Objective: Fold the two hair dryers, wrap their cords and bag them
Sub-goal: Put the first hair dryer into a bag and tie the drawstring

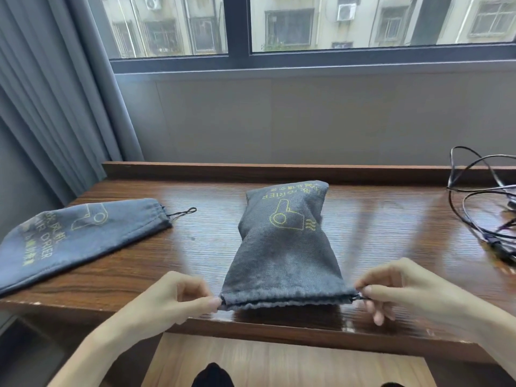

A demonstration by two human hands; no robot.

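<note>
Between our hands lies the full bag (282,244) on the tabletop (195,247), its long axis running straight away from us, mouth at the near edge. Our left hand (178,297) pinches the left end of the mouth; our right hand (396,286) pinches the drawstring (360,297) at the right end. Far left of our hands lies a flat bag (69,241), mouth pointing right. A loose cord (480,202) tangles far right.
</note>
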